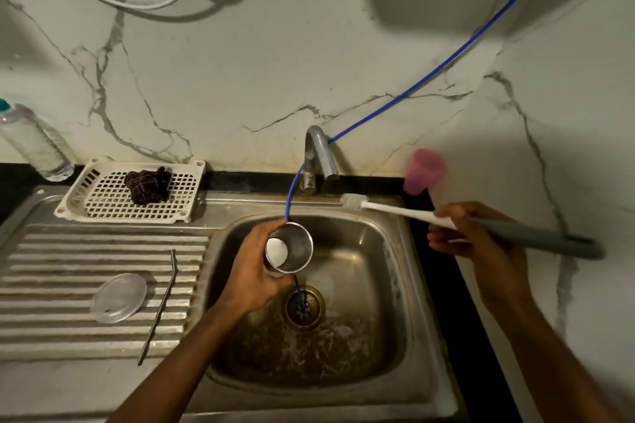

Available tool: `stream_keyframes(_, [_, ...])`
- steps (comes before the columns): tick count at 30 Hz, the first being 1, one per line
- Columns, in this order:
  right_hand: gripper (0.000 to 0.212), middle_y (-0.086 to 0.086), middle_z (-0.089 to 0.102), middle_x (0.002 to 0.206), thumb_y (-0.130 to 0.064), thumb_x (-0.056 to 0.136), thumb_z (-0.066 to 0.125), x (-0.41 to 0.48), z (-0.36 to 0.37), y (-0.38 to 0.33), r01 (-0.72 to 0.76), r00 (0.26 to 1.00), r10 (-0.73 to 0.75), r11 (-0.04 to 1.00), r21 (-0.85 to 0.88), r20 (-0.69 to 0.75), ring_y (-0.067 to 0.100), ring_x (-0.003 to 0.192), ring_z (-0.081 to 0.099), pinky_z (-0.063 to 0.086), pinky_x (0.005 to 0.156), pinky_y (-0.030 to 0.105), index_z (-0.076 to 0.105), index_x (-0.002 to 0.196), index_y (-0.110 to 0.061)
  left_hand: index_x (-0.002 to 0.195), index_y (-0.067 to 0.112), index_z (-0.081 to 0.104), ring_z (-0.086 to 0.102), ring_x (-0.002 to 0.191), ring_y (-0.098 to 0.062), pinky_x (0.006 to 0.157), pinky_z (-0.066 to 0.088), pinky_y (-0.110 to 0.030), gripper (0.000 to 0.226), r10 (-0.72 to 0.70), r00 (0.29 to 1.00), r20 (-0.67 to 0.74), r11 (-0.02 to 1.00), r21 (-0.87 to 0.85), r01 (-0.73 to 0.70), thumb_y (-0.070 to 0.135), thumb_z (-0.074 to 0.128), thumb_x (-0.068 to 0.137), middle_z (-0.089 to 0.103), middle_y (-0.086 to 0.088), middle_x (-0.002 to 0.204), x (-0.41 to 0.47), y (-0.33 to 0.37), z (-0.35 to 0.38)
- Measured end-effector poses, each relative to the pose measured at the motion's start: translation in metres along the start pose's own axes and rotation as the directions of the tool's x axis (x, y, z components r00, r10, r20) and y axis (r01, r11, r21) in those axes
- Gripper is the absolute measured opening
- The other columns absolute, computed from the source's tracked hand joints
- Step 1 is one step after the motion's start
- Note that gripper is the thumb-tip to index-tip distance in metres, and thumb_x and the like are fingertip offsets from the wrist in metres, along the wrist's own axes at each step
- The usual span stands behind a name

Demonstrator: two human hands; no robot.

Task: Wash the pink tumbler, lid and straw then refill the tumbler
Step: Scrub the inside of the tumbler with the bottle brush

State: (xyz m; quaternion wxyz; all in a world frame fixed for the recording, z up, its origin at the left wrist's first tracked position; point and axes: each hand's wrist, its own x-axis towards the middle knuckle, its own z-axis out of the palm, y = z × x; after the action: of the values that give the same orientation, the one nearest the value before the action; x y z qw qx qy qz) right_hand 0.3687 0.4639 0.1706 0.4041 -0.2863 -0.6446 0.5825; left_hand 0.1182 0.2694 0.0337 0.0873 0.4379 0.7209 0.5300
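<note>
My left hand (254,271) is wrapped round the stainless-lined cylindrical tumbler (299,240), fingers and thumb curled about its wall, holding it tilted over the steel sink (364,244) with the mouth facing up toward me. The outer wall is hidden under my palm, so I cannot confirm its colour from here. A blob of white foam (276,252) sits inside.

My right hand (476,237) grips the long bottle brush (398,212) where the white shaft meets the grey handle; its white bristle head is clear of the tumbler, near the tap (318,154). A blurred pink object (424,170) shows behind it, and I cannot tell what it is.

The clear round lid (120,297) and the bent metal straw (161,306) lie apart on the ribbed drainboard (86,251).

Handling notes:
- Tumbler: rigid and probably light while unfilled. Soap likely makes the wall slippery, so a full wrap around the mid-body suits it better than a fingertip pinch at the rim.
- Brush: stiff handle, soft bristles. A grip near the shaft gives control when entering the mouth.
- Lid: thin and flat, best lifted by its edge.
- Straw: slim and rigid, and may roll along the ribs. Pinch it at mid-length.

A thin blue tube (429,72) passes just behind the tumbler and down into the drain, so the brush stroke should keep clear of it.
</note>
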Motion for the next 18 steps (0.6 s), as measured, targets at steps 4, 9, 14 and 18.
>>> stream_keyframes(4, [0.031,0.013,0.075,0.091,-0.044,0.079,0.078,-0.047,0.007,-0.008,0.011,0.993,-0.015,0.999,0.031,0.121,0.031,0.081,0.073,0.063,0.069,0.034,0.080,0.094,-0.017,0.134,0.018,0.053,0.056,0.127,-0.019,0.106,0.046,-0.051,0.080,0.020,1.000,0.001,0.999,0.039,-0.020,0.025,0.080,0.059,0.059,0.000,0.134,-0.005,0.001,-0.003])
stream_keyframes(9, [0.026,0.009,0.074,0.091,-0.002,0.081,0.073,-0.076,0.025,0.009,0.096,0.969,-0.089,0.995,-0.019,0.229,0.028,0.081,0.074,0.062,0.071,0.036,0.078,0.093,-0.024,0.129,0.015,0.059,0.061,0.120,-0.015,0.103,0.049,-0.046,0.066,0.060,0.998,-0.019,0.998,-0.002,-0.060,0.021,0.084,0.068,0.065,0.004,0.127,-0.004,0.006,-0.007])
stream_keyframes(14, [0.022,0.007,0.074,0.102,0.003,0.086,0.073,-0.082,0.039,0.012,0.358,0.831,-0.231,0.918,-0.169,0.506,0.021,0.091,0.074,0.061,0.079,0.036,0.074,0.107,-0.002,0.133,0.016,0.057,0.057,0.124,-0.018,0.106,0.047,-0.048,0.077,0.082,0.997,0.002,0.995,0.057,-0.082,0.013,0.088,0.063,0.062,0.001,0.131,-0.006,-0.003,-0.010])
stream_keyframes(18, [0.020,0.004,0.074,0.109,-0.016,0.085,0.075,-0.082,0.055,0.023,0.719,0.654,-0.376,0.581,-0.383,0.657,0.012,0.093,0.072,0.060,0.078,0.032,0.077,0.104,-0.010,0.130,0.015,0.058,0.056,0.124,-0.017,0.105,0.047,-0.046,0.080,0.122,0.991,0.054,0.984,0.121,-0.128,0.017,0.081,0.054,0.061,0.000,0.130,-0.002,0.004,-0.016])
